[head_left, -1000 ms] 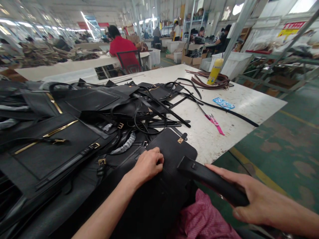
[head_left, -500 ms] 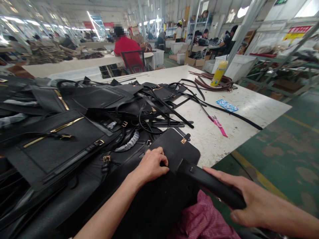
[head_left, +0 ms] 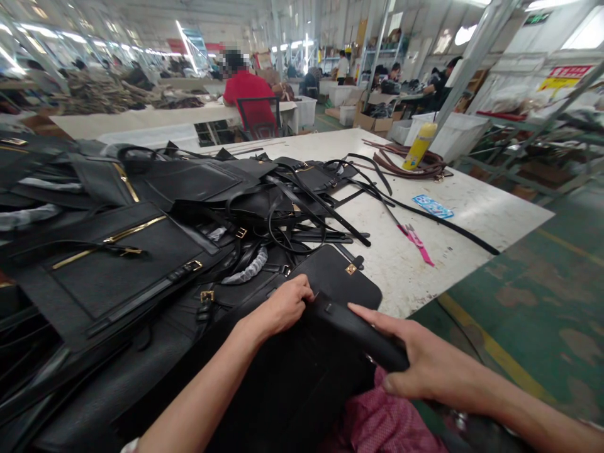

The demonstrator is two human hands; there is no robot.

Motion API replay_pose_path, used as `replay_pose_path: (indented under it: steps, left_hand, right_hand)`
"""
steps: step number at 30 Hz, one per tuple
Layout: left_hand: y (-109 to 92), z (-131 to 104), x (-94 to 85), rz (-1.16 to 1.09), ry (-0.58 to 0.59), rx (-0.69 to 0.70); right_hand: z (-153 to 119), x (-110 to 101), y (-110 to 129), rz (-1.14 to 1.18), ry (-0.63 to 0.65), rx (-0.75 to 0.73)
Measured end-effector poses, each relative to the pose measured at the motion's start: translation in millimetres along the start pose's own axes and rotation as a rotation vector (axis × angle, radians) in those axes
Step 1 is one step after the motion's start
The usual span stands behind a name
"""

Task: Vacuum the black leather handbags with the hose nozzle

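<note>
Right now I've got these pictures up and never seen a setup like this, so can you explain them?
There's no machine here, just a person's bare hands. Every picture comes from one camera on that person's head, looking forward and down. The left hand rests, fingers curled, by a black bag flap. The right hand grips a black handheld tool; I can't tell its type. On the white table lie black bags, pink thread snips, coiled brown straps and a yellow bottle.
</note>
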State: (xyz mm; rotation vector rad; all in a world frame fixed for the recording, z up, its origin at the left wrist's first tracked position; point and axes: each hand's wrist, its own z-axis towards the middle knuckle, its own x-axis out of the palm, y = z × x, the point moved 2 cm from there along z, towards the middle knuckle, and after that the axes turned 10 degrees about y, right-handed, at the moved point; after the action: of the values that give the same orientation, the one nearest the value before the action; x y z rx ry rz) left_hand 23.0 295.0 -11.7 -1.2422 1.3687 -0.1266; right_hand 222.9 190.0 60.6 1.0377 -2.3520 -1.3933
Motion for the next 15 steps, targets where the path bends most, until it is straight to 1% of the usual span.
replay_pose_path:
  steps: [2, 4, 6, 9, 11, 15]
  left_hand:
    - [3, -1, -1.4, -0.020, -0.019, 0.007]
    - [6, -1, -2.7, -0.037, -0.027, 0.016]
    - [9, -1, -3.6, -0.048, -0.028, 0.028]
    - [13, -1, -3.0, -0.053, -0.032, 0.048]
    - [15, -1, -1.2, -0.054, -0.042, 0.058]
    - [16, -2, 1.4, -0.057, -0.077, 0.062]
  right_hand:
    - [-2, -2, -1, -0.005, -0.057, 0.013]
    - [-11, -4, -9, -0.035, -0.070, 0.093]
    - [-22, -3, -18, -0.048, -0.033, 0.172]
    - [-26, 2, -23, -0.027, 0.029, 0.214]
    - [-16, 6, -18, -0.002, 0.039, 0.192]
    - [11, 11, -4, 0.029, 0.029, 0.051]
